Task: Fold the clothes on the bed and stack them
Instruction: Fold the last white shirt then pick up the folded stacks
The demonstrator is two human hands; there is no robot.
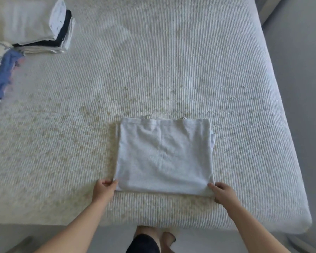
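The grey floor runs along the right side of the ribbed white cover. Near the bottom edge, 2 bare feet stand on it.

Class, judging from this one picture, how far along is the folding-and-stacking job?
Done: a stack of folded clothes sits at the bed's far left. In hand: left hand and right hand pinch the near corners of a folded white garment. Left: stacking it, plus the blue clothing at the left edge.
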